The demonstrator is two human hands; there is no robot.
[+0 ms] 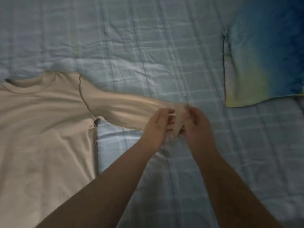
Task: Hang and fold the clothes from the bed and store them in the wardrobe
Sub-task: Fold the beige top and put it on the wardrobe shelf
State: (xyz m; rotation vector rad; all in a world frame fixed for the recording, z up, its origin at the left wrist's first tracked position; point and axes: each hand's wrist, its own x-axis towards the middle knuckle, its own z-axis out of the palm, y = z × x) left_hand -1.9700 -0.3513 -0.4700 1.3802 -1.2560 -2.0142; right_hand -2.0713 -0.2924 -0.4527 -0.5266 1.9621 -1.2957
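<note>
A beige long-sleeved shirt [46, 122] lies flat on the bed at the left, its collar toward the far side. One sleeve [125, 111] stretches out to the right across the cover. My left hand [158, 127] and my right hand [197, 127] meet at the end of that sleeve. Both pinch the cuff [178, 119] between fingers and thumb, one on each side, with the cuff lifted slightly off the bed. The picture is blurred around the fingers.
A light blue checked bed cover [131, 51] fills the view. A blue and yellow tie-dye shirt [263, 60] lies flat at the upper right, apart from the beige sleeve.
</note>
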